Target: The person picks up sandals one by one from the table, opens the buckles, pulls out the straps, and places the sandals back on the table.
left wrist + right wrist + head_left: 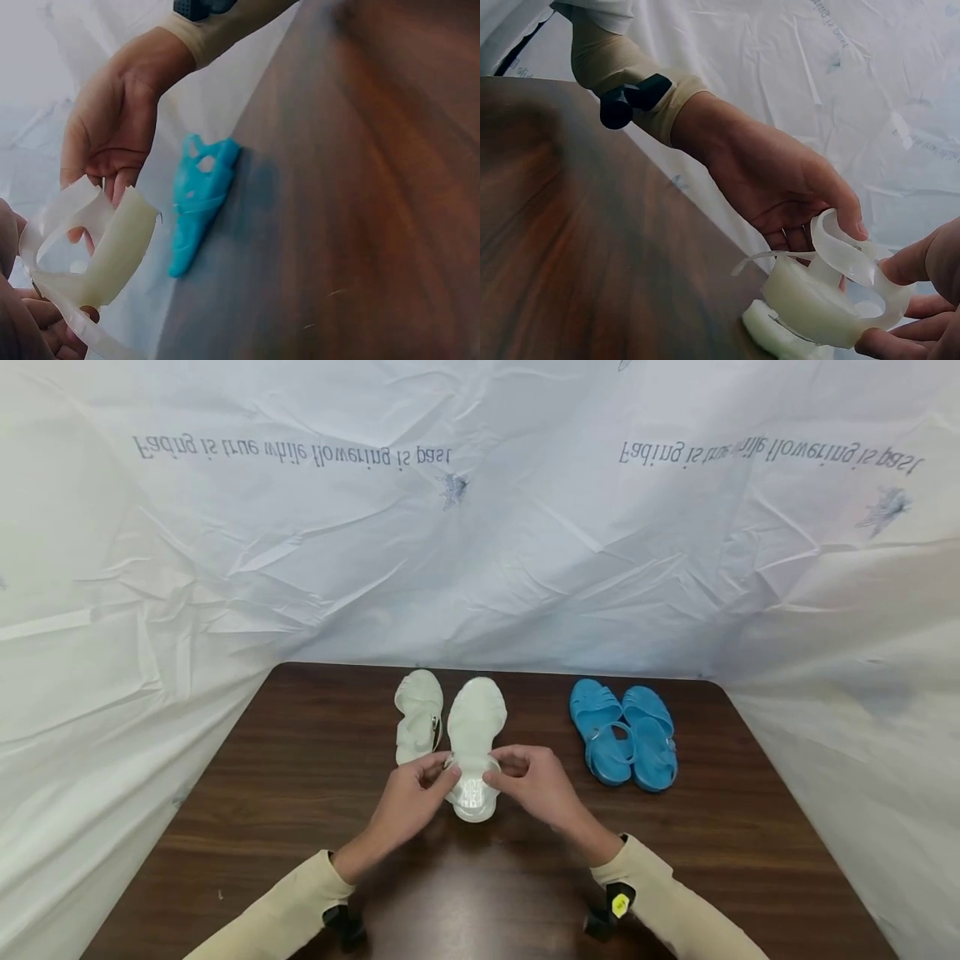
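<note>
Both my hands hold a white sandal in the head view, with its sole turned up and its toe pointing away. My left hand pinches one side near the heel between thumb and fingers. On the other side, my right hand pinches it the same way. In the right wrist view, the sandal's looped strap shows between the hands. A second white sandal stands on the table just left of the held one, its near end partly behind my left hand.
A pair of blue sandals, one left and one right, stands side by side on the dark wooden table to the right. A white sheet with printed words hangs behind the table's far edge.
</note>
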